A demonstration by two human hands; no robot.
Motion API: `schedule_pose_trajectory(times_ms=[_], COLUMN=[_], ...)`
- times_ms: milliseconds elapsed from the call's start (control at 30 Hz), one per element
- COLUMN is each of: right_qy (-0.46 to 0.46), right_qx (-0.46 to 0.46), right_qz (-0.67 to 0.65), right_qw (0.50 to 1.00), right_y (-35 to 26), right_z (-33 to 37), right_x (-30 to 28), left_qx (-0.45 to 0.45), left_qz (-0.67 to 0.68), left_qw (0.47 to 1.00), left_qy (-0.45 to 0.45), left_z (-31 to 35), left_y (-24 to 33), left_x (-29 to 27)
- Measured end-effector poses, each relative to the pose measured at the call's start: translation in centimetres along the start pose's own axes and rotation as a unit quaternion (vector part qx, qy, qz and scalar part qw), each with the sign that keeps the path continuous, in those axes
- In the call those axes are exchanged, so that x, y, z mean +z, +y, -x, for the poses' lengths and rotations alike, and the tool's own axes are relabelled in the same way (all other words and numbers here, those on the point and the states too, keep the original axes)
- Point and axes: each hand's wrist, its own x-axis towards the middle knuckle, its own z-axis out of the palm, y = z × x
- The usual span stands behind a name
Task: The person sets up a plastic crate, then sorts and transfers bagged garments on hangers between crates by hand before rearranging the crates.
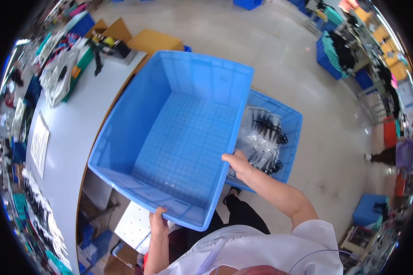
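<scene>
A large blue plastic bin [188,133], with nothing inside it, is held up in front of me and tilted so its ribbed floor faces me. My left hand [158,222] grips its near rim, thumb over the edge. On the right wall's rim, my right hand [237,164] is closed, the thumb on top and the other fingers hidden below. Lower down, partly covered by the held bin, stands a second blue bin [294,137]. Clear plastic bags of white-and-black items [266,137] lie in it; their kind I cannot make out.
To the left runs a long grey table [69,142] with stacked white bundles [57,78], a paper sheet [40,145] and a row of black-and-white pieces. Cardboard boxes [156,40] stand behind the held bin. A white stool [133,227] is by my legs. More blue bins [328,59] line the right.
</scene>
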Motion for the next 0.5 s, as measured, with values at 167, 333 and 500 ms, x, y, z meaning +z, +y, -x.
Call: schedule_pose_trajectory(times_ms=[167, 333, 500], right_qy=[0.038, 0.127, 0.259], right_qx=[-0.02, -0.015, -0.076], right_qz=[0.011, 0.001, -0.083], right_qw=[0.999, 0.992, 0.959], right_y=[0.0, 2.3, 6.5], right_z=[4.8, 11.0, 21.1], right_x=[-6.5, -15.0, -21.9], left_qx=[0.006, -0.035, -0.045], left_qz=[0.001, -0.069, -0.145], left_qw=[0.999, 0.989, 0.965], left_qy=[-0.053, -0.126, -0.212], left_z=[2.9, 4.1, 6.6], left_y=[-3.3, -6.6, -10.3], left_x=[2.3, 6.3, 11.5])
